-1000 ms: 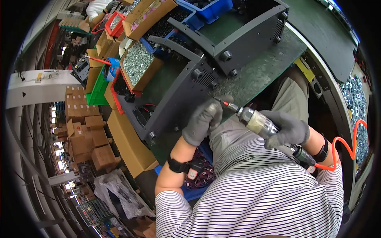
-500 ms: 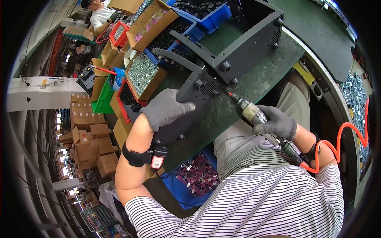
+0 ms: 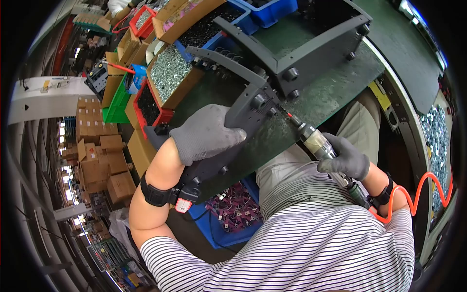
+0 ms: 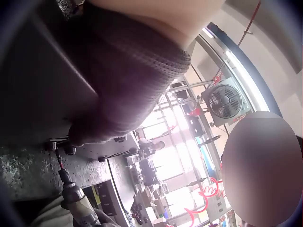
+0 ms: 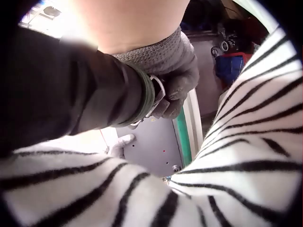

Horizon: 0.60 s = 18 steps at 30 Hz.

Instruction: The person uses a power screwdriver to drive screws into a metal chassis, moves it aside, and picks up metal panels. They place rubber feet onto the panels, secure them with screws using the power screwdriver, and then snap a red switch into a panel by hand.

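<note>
Gripping by the left hand (image 3: 206, 134): a dark casing (image 3: 242, 113) is being held over the green desk (image 3: 318, 100), thumb across its face, other fingers hidden. The screwdriver (image 3: 318, 145) is being held in the right hand's (image 3: 346, 158) curled fingers, bit being pointed close to a foot (image 3: 272, 112).

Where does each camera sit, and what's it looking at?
Head: on the person's head, looking forward and down at the dark panel; both hands, left and right, and the striped shirt show.
Left wrist: looks past the left hand to the power tool and a fan; left forearm shows.
Right wrist: looks past the right hand toward the panel; right forearm, shirt and left fingers show.
Head and left wrist share the tool's tip close to the panel.
</note>
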Each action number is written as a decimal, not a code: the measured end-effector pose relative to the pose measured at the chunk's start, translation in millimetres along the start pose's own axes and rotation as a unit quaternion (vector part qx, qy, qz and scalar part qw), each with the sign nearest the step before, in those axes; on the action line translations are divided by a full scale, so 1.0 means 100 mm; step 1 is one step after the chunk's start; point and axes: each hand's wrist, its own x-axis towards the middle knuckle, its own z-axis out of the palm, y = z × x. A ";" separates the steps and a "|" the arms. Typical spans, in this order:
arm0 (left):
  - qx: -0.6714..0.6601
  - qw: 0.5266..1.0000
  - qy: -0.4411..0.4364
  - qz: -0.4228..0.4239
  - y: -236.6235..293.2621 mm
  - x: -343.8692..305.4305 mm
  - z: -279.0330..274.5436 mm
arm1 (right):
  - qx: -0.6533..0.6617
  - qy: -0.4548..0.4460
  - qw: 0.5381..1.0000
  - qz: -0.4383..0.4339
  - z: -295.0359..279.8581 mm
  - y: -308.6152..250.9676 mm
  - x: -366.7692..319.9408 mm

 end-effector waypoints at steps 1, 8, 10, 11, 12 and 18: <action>-0.017 1.000 -0.011 0.016 -0.01 0.01 -0.01 | -0.006 -0.011 1.000 -0.002 -0.02 0.01 0.02; 0.001 1.000 -0.024 -0.003 0.04 -0.02 -0.07 | 0.005 -0.003 1.000 -0.020 0.00 0.06 0.06; 0.009 1.000 -0.025 0.003 0.04 -0.01 -0.06 | 0.014 -0.007 1.000 -0.010 -0.01 0.01 0.06; 0.004 1.000 -0.023 0.000 0.04 -0.01 -0.06 | 0.026 -0.013 1.000 0.002 -0.01 0.00 0.06; 0.000 1.000 -0.020 -0.003 0.04 -0.01 -0.05 | 0.026 -0.012 1.000 0.001 -0.01 -0.01 0.06; -0.045 0.997 -0.053 -0.035 0.03 -0.02 -0.08 | 0.058 -0.034 0.997 -0.035 -0.05 0.10 0.12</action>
